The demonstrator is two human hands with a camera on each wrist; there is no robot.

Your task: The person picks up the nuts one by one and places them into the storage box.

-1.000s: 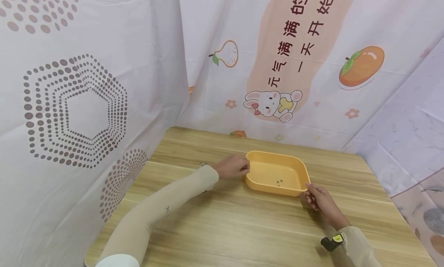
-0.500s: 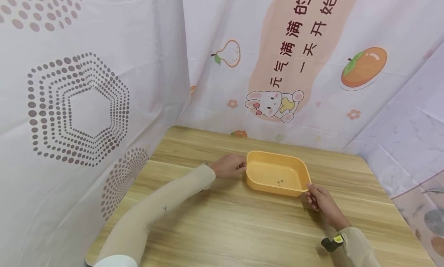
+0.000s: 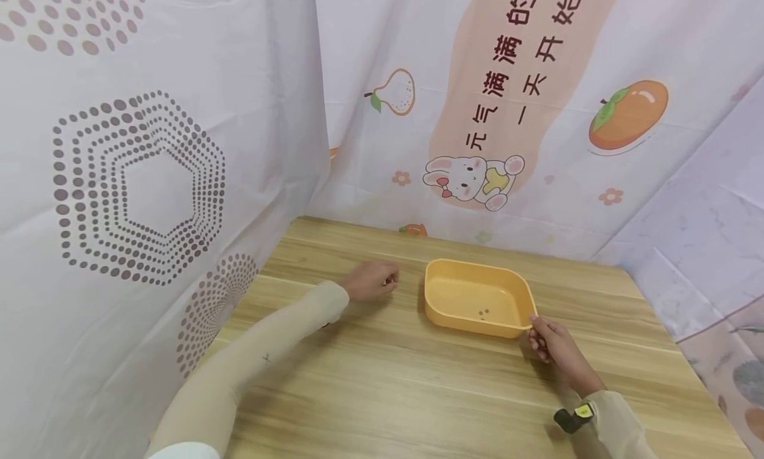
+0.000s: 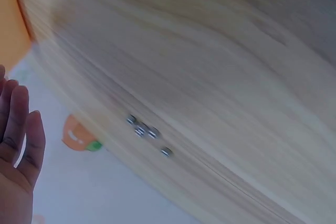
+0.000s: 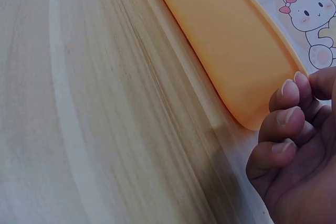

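Note:
A shallow orange-yellow plastic tray (image 3: 462, 324) sits on the table, with several tiny dark pieces (image 3: 484, 312) on its floor. My right hand (image 3: 560, 353) pinches the tray's near right corner between thumb and fingertips; the right wrist view shows this grip on the tray's rim (image 5: 294, 59). Left of the tray, apart from it, my left hand (image 3: 369, 281) hovers with loosely bent fingers and nothing seen in them. Several short silvery metal pieces (image 4: 142, 128) lie on the table in the left wrist view, beside the left hand (image 4: 18, 145). In the head view the left arm hides them.
The wood-grain table (image 3: 382, 393) ends at a printed curtain (image 3: 370, 147) behind it. Another curtain (image 3: 268, 114) hangs along the left side. A small black device with a yellow label (image 3: 574, 418) is on the right wrist.
My left hand has drawn away from the tray's left rim and moved left over the table. The right hand still holds the corner, and the tray stays where it was.

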